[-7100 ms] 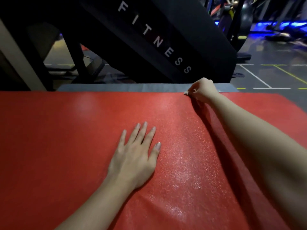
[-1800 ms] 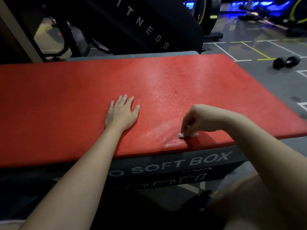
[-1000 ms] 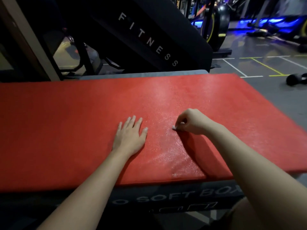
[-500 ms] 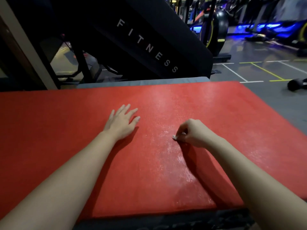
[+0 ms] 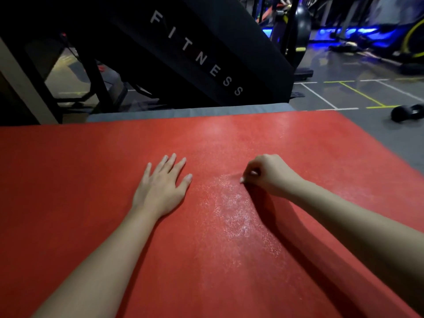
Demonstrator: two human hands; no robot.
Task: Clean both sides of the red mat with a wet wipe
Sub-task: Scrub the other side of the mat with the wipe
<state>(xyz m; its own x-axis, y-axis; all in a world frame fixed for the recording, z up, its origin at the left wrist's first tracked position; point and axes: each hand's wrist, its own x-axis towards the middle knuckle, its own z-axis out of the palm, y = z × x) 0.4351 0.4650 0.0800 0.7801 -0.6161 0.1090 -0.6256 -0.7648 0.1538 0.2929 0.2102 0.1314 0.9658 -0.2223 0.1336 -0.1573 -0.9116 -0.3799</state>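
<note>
Mat (image 5: 91, 226) lies flat, red face up, under both hands and running past them on every side.

Left hand (image 5: 160, 187): palm down, fingers straight and a little spread, pressing the mat. Holds nothing.

Right hand (image 5: 268, 175): to the right of the left, apart from it. Fingers curled tight, tips down on the mat. Seems to pinch the wipe (image 5: 241, 179), but only a pale fleck shows at the fingertips and the rest is hidden.

Progress, as judged: a wet sheen (image 5: 234, 214) runs from the right fingertips back toward the body, with a fainter gleam ahead of them toward the far edge. So a strip between the hands looks wiped. Left of the left hand the mat looks dull and dry. Right of the right hand, cannot tell. Top face partly done. Underside not yet reached, and a flip is needed first.

Around: grey pad (image 5: 183, 112) shows beyond the far edge, ahead of the left hand. Black machine (image 5: 206, 53) lettered FITNESS stands behind it. Dumbbell (image 5: 406, 112) on the floor, far right of the right hand. In the wiping path only the left hand itself, covering a patch not yet done.
</note>
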